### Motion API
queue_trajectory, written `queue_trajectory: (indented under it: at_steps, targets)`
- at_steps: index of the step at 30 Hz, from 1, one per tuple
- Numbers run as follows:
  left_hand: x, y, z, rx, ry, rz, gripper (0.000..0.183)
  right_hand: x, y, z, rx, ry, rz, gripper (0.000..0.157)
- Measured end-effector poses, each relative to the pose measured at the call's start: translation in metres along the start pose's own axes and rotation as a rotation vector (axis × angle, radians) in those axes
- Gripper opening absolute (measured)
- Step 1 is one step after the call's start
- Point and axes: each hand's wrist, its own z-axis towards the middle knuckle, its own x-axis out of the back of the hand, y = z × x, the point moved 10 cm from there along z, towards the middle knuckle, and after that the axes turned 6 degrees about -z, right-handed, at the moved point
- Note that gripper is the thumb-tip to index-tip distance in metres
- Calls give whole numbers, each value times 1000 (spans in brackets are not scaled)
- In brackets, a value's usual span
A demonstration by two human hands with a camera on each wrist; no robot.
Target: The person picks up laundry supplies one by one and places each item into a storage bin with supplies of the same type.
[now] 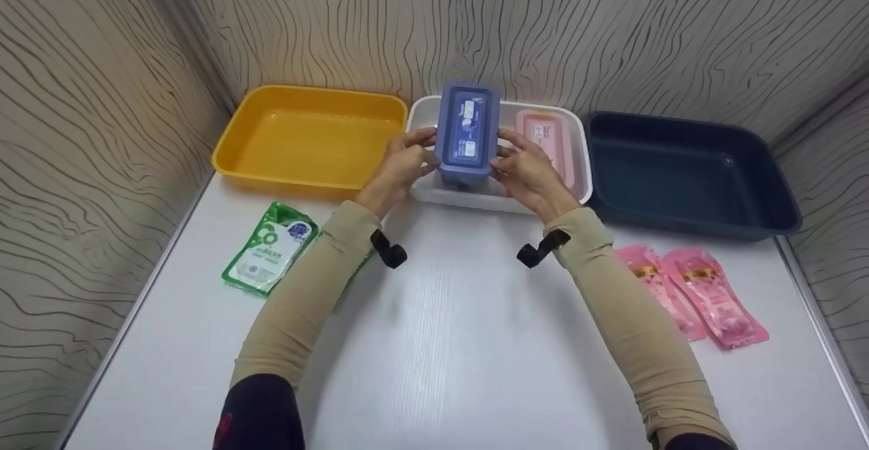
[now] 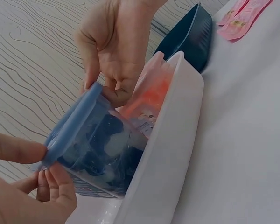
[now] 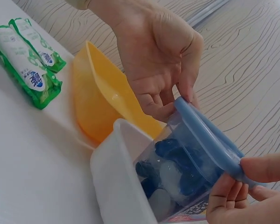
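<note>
A clear plastic box with a blue lid [image 1: 468, 127] is held by both hands, partly inside the white bin [image 1: 434, 195]. Dark blue and pale pieces [image 3: 170, 172] show through its side in the right wrist view. My left hand [image 1: 400, 168] pinches the lid's left rim between thumb and fingers. On the opposite rim, my right hand [image 1: 533, 172] grips in the same way. Tilted in the wrist views, the box has its lower end within the bin. Beside it in the bin lies a box with a pink lid [image 1: 546, 144].
To the left stands a yellow bin [image 1: 309, 138]; a dark blue bin [image 1: 692, 172] is on the right. Green and white packets [image 1: 271, 250] lie near the left forearm, one partly hidden by it. Two pink packets [image 1: 716, 297] lie by the right forearm. Patterned walls enclose the table.
</note>
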Motion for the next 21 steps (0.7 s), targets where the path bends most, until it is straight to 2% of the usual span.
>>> queue_trajectory:
  at_steps: [7, 14, 21]
  targets:
    - [5, -11, 5, 10, 0, 69, 65, 1, 13, 7, 3, 24, -30, 67]
    - [12, -33, 7, 63, 23, 163, 67, 2, 30, 11, 14, 68, -100, 67]
    - [20, -42, 12, 92, 57, 204, 68, -1, 38, 21, 34, 41, -92, 64]
